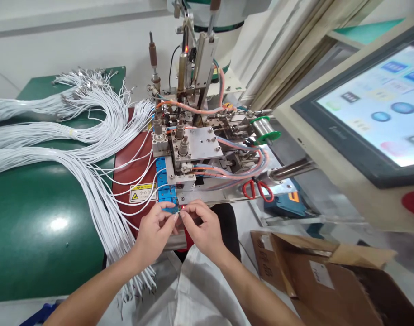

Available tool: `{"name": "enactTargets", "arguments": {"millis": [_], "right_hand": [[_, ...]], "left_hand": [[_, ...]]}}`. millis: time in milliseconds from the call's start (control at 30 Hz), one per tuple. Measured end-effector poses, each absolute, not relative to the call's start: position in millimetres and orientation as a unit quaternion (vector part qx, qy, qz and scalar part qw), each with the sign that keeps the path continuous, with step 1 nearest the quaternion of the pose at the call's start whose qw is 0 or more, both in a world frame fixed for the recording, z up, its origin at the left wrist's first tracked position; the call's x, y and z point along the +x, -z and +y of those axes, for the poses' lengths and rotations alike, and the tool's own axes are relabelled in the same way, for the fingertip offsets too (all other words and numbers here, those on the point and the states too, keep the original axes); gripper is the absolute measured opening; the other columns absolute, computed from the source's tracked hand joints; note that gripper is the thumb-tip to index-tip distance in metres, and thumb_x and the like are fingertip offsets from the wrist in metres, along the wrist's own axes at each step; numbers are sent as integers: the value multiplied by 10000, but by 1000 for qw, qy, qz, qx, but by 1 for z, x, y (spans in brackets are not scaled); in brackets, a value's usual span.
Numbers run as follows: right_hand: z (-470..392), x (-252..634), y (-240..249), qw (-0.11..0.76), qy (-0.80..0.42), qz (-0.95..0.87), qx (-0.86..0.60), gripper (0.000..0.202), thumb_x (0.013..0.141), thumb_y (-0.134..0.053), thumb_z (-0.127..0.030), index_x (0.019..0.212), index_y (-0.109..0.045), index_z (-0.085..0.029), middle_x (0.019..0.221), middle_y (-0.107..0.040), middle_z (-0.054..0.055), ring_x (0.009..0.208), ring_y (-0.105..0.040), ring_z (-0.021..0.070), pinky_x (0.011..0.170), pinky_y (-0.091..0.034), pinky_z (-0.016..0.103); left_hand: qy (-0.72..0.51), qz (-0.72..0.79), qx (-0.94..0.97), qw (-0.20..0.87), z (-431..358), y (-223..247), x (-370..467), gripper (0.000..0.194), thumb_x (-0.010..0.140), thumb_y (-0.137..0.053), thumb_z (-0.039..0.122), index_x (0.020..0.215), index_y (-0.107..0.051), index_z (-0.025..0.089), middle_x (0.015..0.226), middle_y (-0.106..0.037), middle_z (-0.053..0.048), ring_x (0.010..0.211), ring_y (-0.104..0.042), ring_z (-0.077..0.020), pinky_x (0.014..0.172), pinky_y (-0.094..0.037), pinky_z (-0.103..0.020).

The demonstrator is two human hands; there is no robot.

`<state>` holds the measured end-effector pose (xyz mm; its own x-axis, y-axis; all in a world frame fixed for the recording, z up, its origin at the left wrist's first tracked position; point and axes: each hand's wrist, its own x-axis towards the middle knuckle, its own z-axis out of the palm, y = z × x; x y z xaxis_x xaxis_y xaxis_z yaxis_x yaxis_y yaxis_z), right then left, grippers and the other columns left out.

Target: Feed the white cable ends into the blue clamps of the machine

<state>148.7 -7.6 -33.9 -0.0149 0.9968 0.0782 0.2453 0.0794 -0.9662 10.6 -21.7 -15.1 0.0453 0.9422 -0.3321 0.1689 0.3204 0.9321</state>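
Forearms, the left [103, 283] and the right [256, 287], rise from the two lower corners of the view and slant inward until the hands nearly meet. The left hand [155, 232] is turned with its back partly up, wrist slightly bent, fingers curled toward the right hand [202, 231]. The right mirrors it, fingers arched and knuckles raised. On each hand, thumb and forefinger are brought together on a small piece [178, 211] held between the two hands; its shape is mostly hidden by the fingertips, so I cannot tell exactly what it is.

Just beyond the left fingertips is the near end of a row of blue blocks [166, 194], running away from the hands along the metal machine [200, 144]. White cables [91, 199] lie in thick bundles to the left of the left hand, some single strands curving over to the blocks. A warning label [143, 193] sits beyond the left hand, on a dark red surface [123, 174]; farther left is a green tabletop [40, 226].

Beyond and to the right of the right hand are red-handled scissors [257, 190] and, farther off, a spool of wire [264, 130]. An open cardboard box [329, 285] stands low, right of the right forearm, with a lit screen [379, 104] above it.
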Motion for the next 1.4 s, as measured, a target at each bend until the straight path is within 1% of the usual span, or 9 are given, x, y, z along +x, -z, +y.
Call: {"name": "enactTargets", "arguments": {"millis": [133, 200, 300, 467, 700, 867, 1133, 1300, 1400], "right_hand": [[0, 151, 43, 436, -393, -583, -562, 122, 776, -519, -216, 663, -555, -186, 686, -534, 9, 600, -501, 120, 545, -395, 232], [5, 151, 49, 413, -395, -589, -571, 128, 794, -496, -226, 685, -552, -187, 697, -538, 11, 608, -502, 124, 564, -395, 237], [10, 149, 57, 371, -380, -621, -577, 130, 803, -469, -228, 708, -548, -190, 725, -557, 22, 674, -525, 149, 621, -400, 259], [16, 147, 57, 320, -335, -662, -590, 130, 794, -451, -217, 694, -531, -195, 736, -565, 31, 701, -528, 169, 648, -386, 278], [25, 153, 57, 270, -384, -668, -577, 138, 783, -436, -209, 660, -499, -200, 702, -553, 13, 681, -523, 158, 623, -373, 251], [28, 152, 63, 276, -361, -704, -546, 258, 880, -339, -311, 674, -453, -205, 677, -515, -1, 680, -503, 148, 633, -350, 246], [22, 134, 80, 347, -334, -644, -594, 323, 871, -303, -330, 570, -292, -214, 531, -354, -42, 494, -358, 115, 499, -275, 228], [24, 139, 81, 358, -373, -622, -588, 351, 855, -371, -383, 555, -349, -202, 522, -377, -47, 507, -374, 107, 501, -287, 217], [26, 146, 78, 413, -390, -563, -600, 361, 850, -394, -421, 574, -421, -190, 524, -417, -44, 522, -407, 108, 520, -314, 216]], "left_hand": [[-265, 611, 589, 459, -14, 7, -8, 273, 764, -569, 243, 1032, -527, 213, 755, -591, 22, 528, -525, -91, 519, -425, -210], [-234, 600, 670, 370, -9, 6, -18, 137, 790, -524, 214, 907, -596, 213, 806, -596, -1, 629, -556, -118, 610, -442, -240], [-223, 582, 731, 278, -3, 12, -26, 179, 833, -447, 183, 870, -621, 206, 847, -604, -33, 793, -577, -163, 731, -444, -285], [-201, 591, 748, 224, 4, 23, -24, 196, 840, -433, 150, 889, -621, 177, 849, -610, -57, 805, -581, -181, 759, -458, -317], [-175, 594, 760, 196, 5, 23, -22, 207, 831, -429, 102, 880, -622, 158, 834, -611, -62, 797, -589, -187, 753, -483, -336], [-181, 589, 764, 192, 3, 25, -21, 211, 821, -431, 72, 894, -615, 145, 852, -608, -70, 797, -590, -182, 759, -487, -331], [-135, 589, 787, 123, -3, 25, -17, 242, 818, -400, 50, 931, -591, 144, 854, -598, -69, 796, -578, -184, 743, -486, -318], [-52, 545, 837, 26, -6, 17, -17, 227, 828, -413, 81, 947, -602, 123, 842, -621, -89, 757, -543, -215, 723, -477, -368], [-50, 516, 855, 5, -5, 17, -23, 289, 839, -366, 54, 1036, -574, 92, 951, -620, -112, 805, -541, -214, 766, -467, -368]]}}
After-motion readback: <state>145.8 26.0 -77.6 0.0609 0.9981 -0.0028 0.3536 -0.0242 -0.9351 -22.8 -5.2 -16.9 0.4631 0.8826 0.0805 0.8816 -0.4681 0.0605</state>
